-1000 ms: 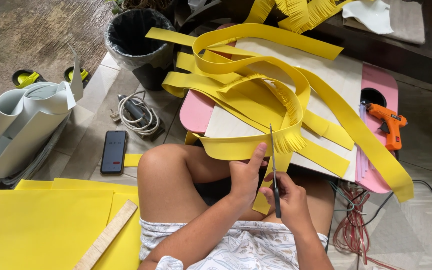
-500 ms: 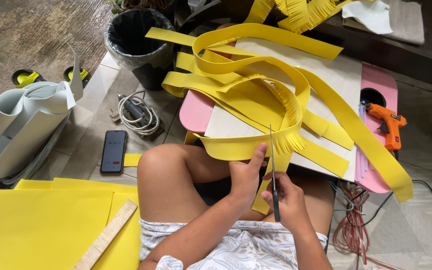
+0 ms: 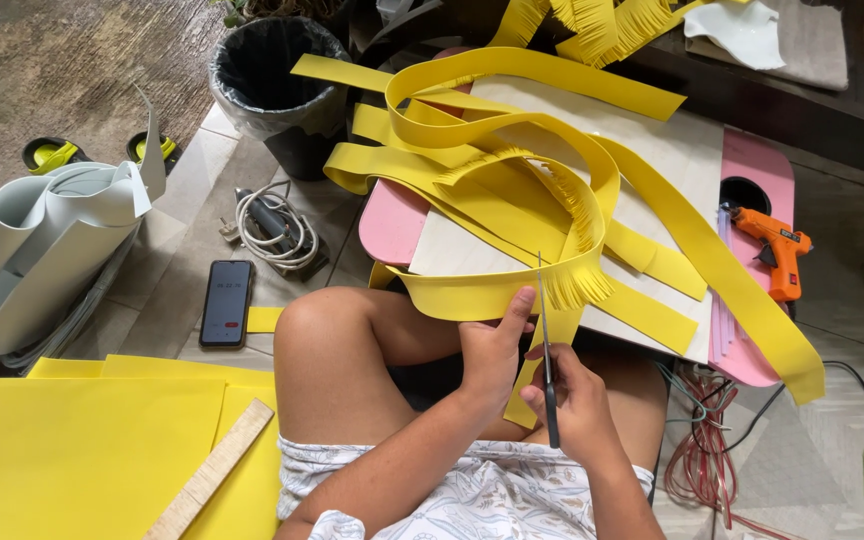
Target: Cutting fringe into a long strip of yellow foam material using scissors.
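Observation:
My left hand point(image 3: 492, 352) pinches the lower edge of a long yellow foam strip point(image 3: 472, 293) just left of the cut line. In my right hand point(image 3: 574, 400) is a pair of scissors point(image 3: 546, 330), its blades pointing up into the strip next to a fringed section point(image 3: 579, 285). The strip loops over a pink lap table point(image 3: 762, 165) covered by a pale board point(image 3: 672, 145), among other yellow strips.
A black bin point(image 3: 272, 70) stands at the back left. On the floor lie a phone point(image 3: 227, 302), a coiled cable point(image 3: 274, 228), rolled grey sheets point(image 3: 42, 250), yellow foam sheets point(image 3: 82, 450) and a wooden ruler point(image 3: 214, 472). An orange glue gun point(image 3: 777, 245) rests on the table's right; red wires point(image 3: 702, 450) lie below.
The scissors and my right hand have shifted very slightly; the strip and my left hand stay where they were.

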